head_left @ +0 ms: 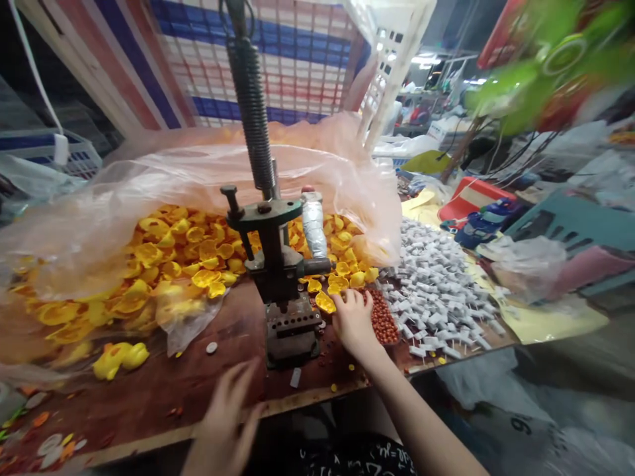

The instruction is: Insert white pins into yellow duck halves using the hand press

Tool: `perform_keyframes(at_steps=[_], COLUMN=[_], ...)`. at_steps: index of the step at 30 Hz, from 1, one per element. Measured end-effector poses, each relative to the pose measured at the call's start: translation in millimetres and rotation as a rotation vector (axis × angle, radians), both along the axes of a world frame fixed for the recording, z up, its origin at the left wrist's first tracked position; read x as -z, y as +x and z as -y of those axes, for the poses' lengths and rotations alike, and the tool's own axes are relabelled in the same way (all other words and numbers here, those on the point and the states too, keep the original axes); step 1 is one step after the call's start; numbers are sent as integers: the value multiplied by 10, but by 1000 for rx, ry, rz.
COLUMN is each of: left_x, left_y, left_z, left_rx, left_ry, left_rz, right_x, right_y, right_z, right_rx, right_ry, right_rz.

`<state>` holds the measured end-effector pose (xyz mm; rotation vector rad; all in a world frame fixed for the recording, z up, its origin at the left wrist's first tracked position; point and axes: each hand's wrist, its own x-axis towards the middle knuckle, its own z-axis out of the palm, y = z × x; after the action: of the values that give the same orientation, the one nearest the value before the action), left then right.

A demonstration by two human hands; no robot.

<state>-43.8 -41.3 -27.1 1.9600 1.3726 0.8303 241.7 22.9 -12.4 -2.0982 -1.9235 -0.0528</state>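
My right hand point(354, 322) reaches to the right of a dark metal hand press point(278, 264). Its fingers pinch the edge of a hollow yellow plastic half-shell point(324, 303). Beside that hand lies a tray of small reddish-brown beads point(383, 317). My left hand point(229, 413), smeared by motion, hovers at the table's front edge with fingers apart and nothing in them. A small grey rectangular piece point(296, 377) lies before the press base point(292, 337).
Yellow half-shells point(198, 248) heap behind the press, in a clear plastic bag point(198, 165). White-grey pieces with pins point(436, 284) pile at right. A yellow duck-shaped piece point(120, 359) lies at left. A green fan point(560, 59) stands at upper right.
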Motion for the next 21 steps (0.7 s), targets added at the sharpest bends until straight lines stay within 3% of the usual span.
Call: perform_keyframes(at_steps=[4,7,13,18,21], left_x=[46,17,25,116,89], left_y=[637,849,794,706,695], left_z=[-39,-88,-106,-124,-153], left_rx=[276,323,272,114,117], left_ry=[-69,-138,-222,-271,-253], left_rz=[-90,-30,74,232,209], right_x=[81,84,-42,-136,-150], right_y=[166,239,177,134,363], right_z=[-75,-151,-242,-90,-76], right_rx=[-16,-10,-116,-79,-6], right_ry=[-84,-63,-92,-2,31], right_rz=[92,74,53,-11,-6])
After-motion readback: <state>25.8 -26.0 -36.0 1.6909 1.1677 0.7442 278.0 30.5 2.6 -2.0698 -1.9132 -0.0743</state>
